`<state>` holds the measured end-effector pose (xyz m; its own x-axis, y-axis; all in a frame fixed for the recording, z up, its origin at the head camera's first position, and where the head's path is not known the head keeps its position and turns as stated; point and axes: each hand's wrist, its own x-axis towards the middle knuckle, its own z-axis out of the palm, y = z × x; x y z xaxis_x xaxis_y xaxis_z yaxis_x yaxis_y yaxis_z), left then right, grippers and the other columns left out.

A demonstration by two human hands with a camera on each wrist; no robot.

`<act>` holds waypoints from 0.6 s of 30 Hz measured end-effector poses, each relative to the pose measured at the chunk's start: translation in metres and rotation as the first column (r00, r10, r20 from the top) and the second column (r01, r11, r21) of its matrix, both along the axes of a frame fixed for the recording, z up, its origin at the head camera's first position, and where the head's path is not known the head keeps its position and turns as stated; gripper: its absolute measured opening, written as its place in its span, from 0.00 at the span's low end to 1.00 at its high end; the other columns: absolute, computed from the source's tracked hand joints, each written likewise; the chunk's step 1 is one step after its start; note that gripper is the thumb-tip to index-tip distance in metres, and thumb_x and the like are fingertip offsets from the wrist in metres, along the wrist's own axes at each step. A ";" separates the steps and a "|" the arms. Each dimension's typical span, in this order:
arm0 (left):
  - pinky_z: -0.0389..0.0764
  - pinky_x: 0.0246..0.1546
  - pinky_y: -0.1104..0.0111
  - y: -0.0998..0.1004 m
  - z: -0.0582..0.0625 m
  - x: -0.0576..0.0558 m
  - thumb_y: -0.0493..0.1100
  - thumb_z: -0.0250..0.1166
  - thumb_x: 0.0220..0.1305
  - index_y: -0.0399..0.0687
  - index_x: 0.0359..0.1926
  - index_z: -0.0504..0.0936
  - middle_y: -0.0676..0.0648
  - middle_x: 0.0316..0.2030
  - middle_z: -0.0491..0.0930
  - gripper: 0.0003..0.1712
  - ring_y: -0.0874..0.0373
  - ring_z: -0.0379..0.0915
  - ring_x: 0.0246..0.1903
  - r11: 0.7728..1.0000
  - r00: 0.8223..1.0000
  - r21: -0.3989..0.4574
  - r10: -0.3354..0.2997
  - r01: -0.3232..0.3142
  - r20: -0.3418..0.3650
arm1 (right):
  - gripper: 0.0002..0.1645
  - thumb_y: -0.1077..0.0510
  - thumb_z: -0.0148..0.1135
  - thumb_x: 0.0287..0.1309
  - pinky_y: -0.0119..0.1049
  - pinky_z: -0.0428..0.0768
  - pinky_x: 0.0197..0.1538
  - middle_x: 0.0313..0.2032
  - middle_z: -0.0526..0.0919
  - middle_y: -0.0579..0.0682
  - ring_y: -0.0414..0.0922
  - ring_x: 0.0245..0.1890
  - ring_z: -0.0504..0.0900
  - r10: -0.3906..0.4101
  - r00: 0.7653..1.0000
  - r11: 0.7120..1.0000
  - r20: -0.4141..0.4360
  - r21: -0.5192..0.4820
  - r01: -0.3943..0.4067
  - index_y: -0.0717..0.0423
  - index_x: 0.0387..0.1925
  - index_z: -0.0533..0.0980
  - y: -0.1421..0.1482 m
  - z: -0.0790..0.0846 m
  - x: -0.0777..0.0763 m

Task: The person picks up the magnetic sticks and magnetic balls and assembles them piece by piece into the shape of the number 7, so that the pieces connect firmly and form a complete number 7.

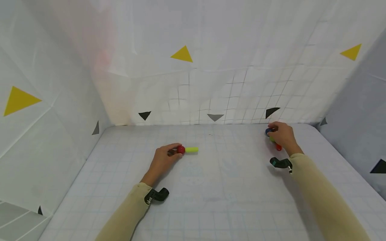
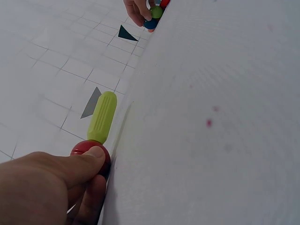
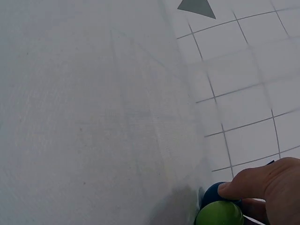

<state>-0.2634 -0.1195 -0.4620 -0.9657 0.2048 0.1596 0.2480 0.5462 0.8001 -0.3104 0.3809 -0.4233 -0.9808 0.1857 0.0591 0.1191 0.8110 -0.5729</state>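
Note:
Between thumb and fingers, my left hand pinches a red ball at the middle left of the table. A ribbed yellow-green rod sticks out from that ball, pointing right in the head view. Far to the right, near the back wall, my right hand pinches a dark blue ball. A green ball sits against the blue one. Something red shows just below my right hand; its full shape is hidden by the fingers.
The white gridded table meets a white sheet wall at the back, with side walls left and right. Yellow triangles and dark triangles mark the walls. A black camera mount sits on each wrist.

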 end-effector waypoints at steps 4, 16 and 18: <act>0.81 0.49 0.58 0.000 0.001 0.001 0.41 0.74 0.66 0.52 0.62 0.85 0.49 0.47 0.86 0.24 0.55 0.79 0.43 1.000 1.000 0.002 -0.002 0.002 -0.006 | 0.25 0.64 0.64 0.65 0.64 0.74 0.59 0.54 0.77 0.72 0.67 0.54 0.73 0.028 0.999 0.999 -0.018 0.022 -0.027 0.70 0.62 0.74 0.000 -0.002 0.000; 0.82 0.49 0.59 0.000 0.000 0.000 0.40 0.75 0.66 0.52 0.62 0.85 0.49 0.47 0.86 0.24 0.55 0.80 0.44 1.000 1.000 -0.004 -0.004 0.004 -0.006 | 0.27 0.67 0.64 0.62 0.67 0.71 0.61 0.58 0.75 0.74 0.70 0.58 0.72 0.057 0.997 0.997 -0.051 0.049 -0.055 0.69 0.62 0.74 -0.002 -0.009 -0.001; 0.82 0.49 0.59 0.000 0.000 0.000 0.40 0.74 0.66 0.52 0.62 0.85 0.49 0.47 0.86 0.24 0.56 0.80 0.44 1.000 1.000 -0.006 -0.002 0.002 -0.006 | 0.26 0.66 0.64 0.62 0.67 0.71 0.61 0.57 0.76 0.74 0.70 0.58 0.73 0.057 0.996 0.997 -0.063 0.052 -0.054 0.69 0.62 0.75 -0.003 -0.010 -0.001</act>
<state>-0.2635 -0.1194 -0.4619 -0.9644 0.2079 0.1637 0.2537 0.5504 0.7954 -0.3114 0.3784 -0.4332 -0.9834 0.1267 0.1301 0.0376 0.8430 -0.5366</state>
